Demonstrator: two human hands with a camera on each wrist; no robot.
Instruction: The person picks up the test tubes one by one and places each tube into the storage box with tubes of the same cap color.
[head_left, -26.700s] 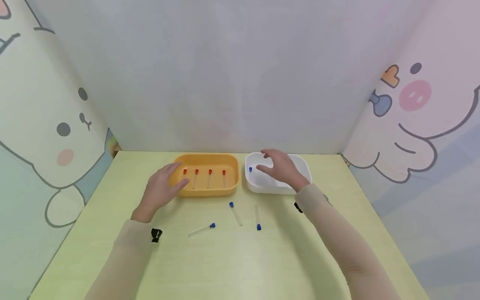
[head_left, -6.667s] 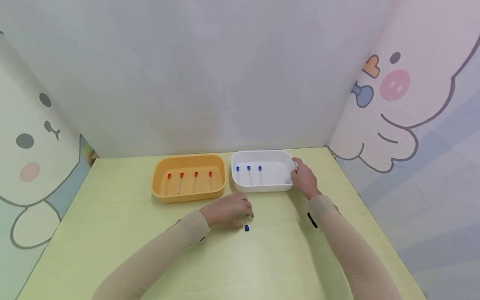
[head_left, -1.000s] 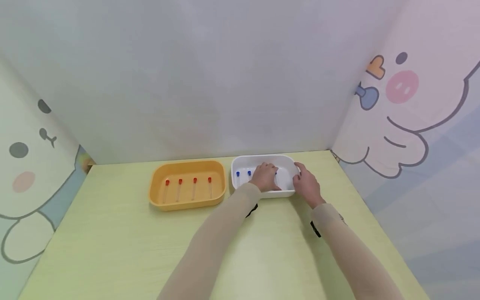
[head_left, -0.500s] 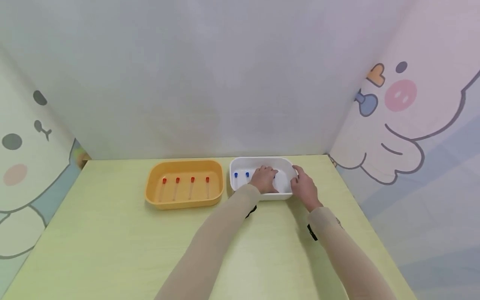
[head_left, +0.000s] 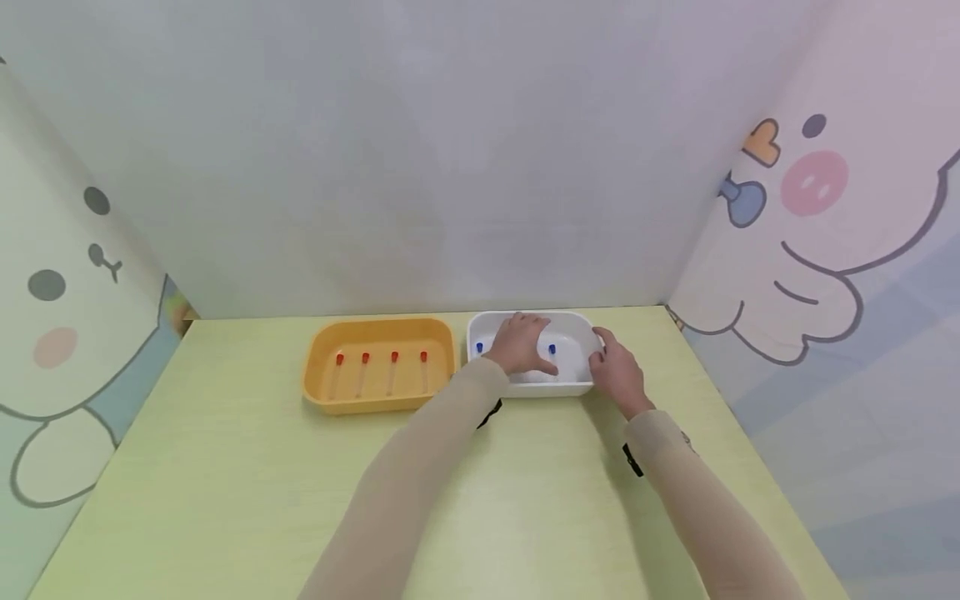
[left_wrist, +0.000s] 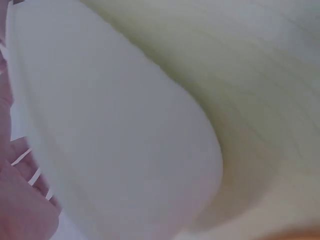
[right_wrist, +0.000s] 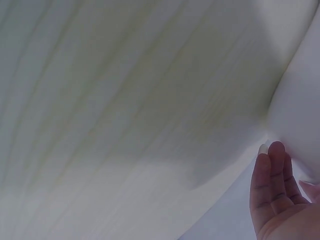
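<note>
My left hand is over the white tray, thumb and fingers spread apart with nothing between them. Just right of it, a test tube with a blue cap lies in the tray. Another blue-capped tube shows at the tray's left end; the hand covers the space between them. My right hand holds the tray's right end by the rim. In the right wrist view, its fingers lie along the tray's outer wall. The left wrist view is mostly filled by the tray's outer side.
Left of the white tray stands an orange tray, where several red-capped test tubes lie in a row. Both trays are near the back edge of the pale green table, close to a plain curtain-like wall.
Blue-capped tubes once loose on the table are now in the white tray. In the last half second my left hand has opened and drawn left off one tube. My right hand stays at the rim.
</note>
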